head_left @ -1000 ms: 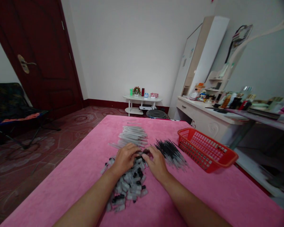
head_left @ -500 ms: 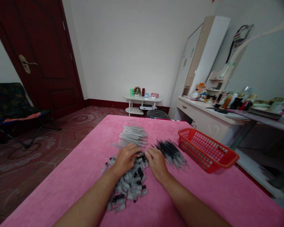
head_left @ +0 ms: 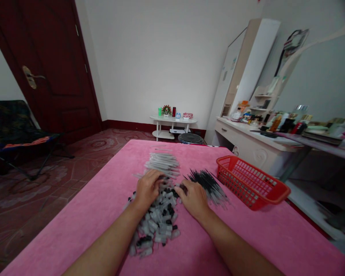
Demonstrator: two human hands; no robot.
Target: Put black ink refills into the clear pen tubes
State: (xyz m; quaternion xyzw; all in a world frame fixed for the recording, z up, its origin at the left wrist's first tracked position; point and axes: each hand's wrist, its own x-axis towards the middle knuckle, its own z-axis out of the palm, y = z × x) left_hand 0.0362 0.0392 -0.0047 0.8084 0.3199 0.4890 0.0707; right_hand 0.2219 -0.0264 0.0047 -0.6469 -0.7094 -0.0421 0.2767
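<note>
My left hand (head_left: 148,186) is over the far end of a heap of clear pen caps (head_left: 163,230) mixed with black pieces. Its fingers are curled together, with a small dark bit near the tips that I cannot make out. Across a small gap, my right hand (head_left: 194,196) is closed too, thumb against fingers; what it pinches is hidden. Beyond the left hand lies a stack of pale pen barrels (head_left: 162,161). Just right of the right hand is a bundle of thin pen refills (head_left: 209,187), dark at their far ends.
A red plastic basket (head_left: 253,183) stands at the right of the pink-covered table (head_left: 92,214). Farther right is a dressing table (head_left: 255,140) crowded with bottles. A folding chair (head_left: 23,130) and a dark red door (head_left: 46,57) are on the left.
My hands have moved apart a little: the left went slightly left and away from me, the right slightly right. The heap, barrels and refills look the same.
</note>
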